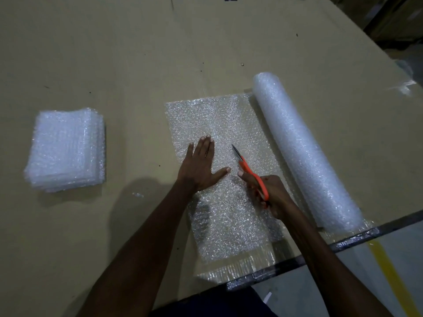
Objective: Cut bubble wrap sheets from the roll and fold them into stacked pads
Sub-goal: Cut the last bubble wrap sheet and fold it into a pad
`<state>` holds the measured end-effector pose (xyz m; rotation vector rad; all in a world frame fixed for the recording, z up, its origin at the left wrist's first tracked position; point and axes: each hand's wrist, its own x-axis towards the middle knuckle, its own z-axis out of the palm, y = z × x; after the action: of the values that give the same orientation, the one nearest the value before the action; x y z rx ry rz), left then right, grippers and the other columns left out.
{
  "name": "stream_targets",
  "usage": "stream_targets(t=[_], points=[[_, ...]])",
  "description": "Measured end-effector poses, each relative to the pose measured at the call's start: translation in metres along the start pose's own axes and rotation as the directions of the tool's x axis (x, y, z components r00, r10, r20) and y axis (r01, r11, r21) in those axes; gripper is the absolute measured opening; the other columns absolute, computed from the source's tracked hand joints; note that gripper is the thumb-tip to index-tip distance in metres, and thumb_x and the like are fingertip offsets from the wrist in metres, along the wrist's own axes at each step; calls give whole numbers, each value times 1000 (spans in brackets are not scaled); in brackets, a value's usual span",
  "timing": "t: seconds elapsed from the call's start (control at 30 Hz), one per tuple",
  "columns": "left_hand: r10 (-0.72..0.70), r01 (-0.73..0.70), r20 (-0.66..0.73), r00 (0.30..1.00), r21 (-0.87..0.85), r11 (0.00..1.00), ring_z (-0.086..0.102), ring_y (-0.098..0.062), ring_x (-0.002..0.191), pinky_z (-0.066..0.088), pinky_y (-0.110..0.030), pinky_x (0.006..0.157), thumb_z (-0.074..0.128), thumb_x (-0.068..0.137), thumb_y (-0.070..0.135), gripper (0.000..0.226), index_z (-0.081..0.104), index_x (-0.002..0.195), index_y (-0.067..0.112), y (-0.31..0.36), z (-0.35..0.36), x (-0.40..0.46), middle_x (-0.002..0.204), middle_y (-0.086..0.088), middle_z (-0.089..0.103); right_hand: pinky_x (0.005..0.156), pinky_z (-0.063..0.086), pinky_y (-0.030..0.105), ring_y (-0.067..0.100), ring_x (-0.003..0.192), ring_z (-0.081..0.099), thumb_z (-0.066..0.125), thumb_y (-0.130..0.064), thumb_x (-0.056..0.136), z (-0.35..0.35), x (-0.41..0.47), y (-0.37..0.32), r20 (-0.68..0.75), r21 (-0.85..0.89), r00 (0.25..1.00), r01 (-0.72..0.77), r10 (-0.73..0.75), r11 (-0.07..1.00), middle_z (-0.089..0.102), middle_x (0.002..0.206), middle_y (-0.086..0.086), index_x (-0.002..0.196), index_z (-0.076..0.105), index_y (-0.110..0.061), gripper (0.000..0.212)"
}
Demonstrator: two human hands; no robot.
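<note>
Lying flat on the cardboard-covered surface (137, 53), an unrolled bubble wrap sheet (219, 124) stretches leftward from the roll (304, 154), clear and glittering with small bubbles; the brown cardboard shows faintly through it. Its near end reaches the edge of the surface closest to the person, where the film looks smoother and ribbed. The roll itself is a long, whitish, cloudy cylinder lying diagonally just right of the sheet, its near end at the dark edge of the surface.

The left hand (201, 163) presses palm-down on the sheet, fingers straight and together, thumb spread out to the right. The right hand (272, 195) grips the orange handles of a pair of scissors (249, 172), fingers curled around them; the narrow metal blades point away from the person over the sheet and look nearly closed.

Well apart to the left sits a stack of folded bubble wrap pads (66, 149), squarish, milky white and several layers thick, with its edges roughly aligned.
</note>
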<state>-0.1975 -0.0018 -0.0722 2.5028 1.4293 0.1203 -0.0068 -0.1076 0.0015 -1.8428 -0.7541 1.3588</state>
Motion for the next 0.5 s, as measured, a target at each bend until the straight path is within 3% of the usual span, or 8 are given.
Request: stream_targets(t=[0.1, 0.23, 0.33, 0.5], points=[[-8, 9, 2, 1000, -16, 1000, -9, -23, 154, -8, -48, 123, 22, 91, 79, 103, -1, 158, 4, 0, -2, 0, 167, -13, -8, 36, 28, 19, 18, 35, 38, 88, -48, 74, -1, 1, -6, 5, -17, 1000, 7, -7, 1000, 49, 56, 16, 83, 69, 13, 64], [-21, 21, 11, 1000, 1, 1000, -14, -23, 153, -13, -50, 122, 16, 86, 84, 108, -5, 158, 6, -5, -13, 11, 166, -10, -14, 37, 28, 20, 17, 36, 38, 88, -50, 72, 3, 8, -13, 3, -17, 1000, -4, 4, 1000, 48, 55, 13, 82, 69, 2, 57], [-36, 36, -12, 999, -2, 999, -13, -22, 153, -11, -50, 122, 14, 92, 76, 98, -4, 159, 6, -15, -22, 25, 166, -11, -12, 36, 29, 20, 18, 35, 38, 88, -45, 73, 1, 8, -9, 18, -13, 1000, 4, -3, 1000, 50, 63, 20, 87, 68, 13, 63], [-60, 60, -12, 998, 17, 998, -8, -23, 154, -7, -50, 123, 14, 93, 76, 98, 1, 159, 5, -38, -20, 46, 167, -12, -5, 38, 28, 20, 18, 36, 38, 89, -51, 70, 3, 12, -15, 15, -19, 1000, -27, 27, 999, 50, 57, 16, 79, 69, 3, 58]])
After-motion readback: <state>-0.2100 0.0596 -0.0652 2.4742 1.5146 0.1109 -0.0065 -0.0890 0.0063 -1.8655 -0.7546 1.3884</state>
